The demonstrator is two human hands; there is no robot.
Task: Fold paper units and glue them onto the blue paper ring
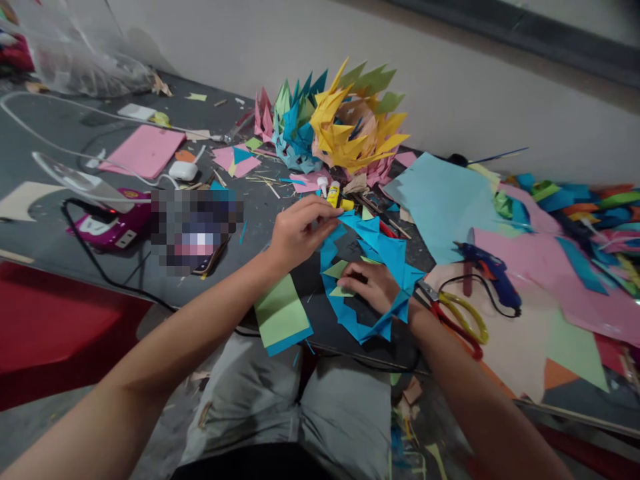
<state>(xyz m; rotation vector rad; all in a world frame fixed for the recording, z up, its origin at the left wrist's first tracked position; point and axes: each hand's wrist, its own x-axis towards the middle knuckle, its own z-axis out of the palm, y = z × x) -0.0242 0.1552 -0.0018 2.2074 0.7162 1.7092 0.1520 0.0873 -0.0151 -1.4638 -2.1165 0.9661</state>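
A ring of blue folded paper points [370, 331] stands over the table's front edge. At its top rim, my left hand [303, 227] has fingers and thumb closed on the blue paper. My right hand [373, 283] reaches through the ring, its fingers curled against a light green folded paper piece [338, 269] near the ring's left side. Whether that piece is attached to the ring, I cannot tell. Beside the ring lies a stack of light green paper [283, 310] with blue paper beneath. A yellow glue tube [333, 193] sits just beyond my left fingertips.
Spiky paper crowns [345, 130] stand by the wall. Scissors [457, 320] and a blue glue gun [493, 273] lie at right among coloured sheets [445, 193]. A phone [213, 257], a purple power strip [113, 223] and cables occupy the left. A red stool [60, 327] is beside me.
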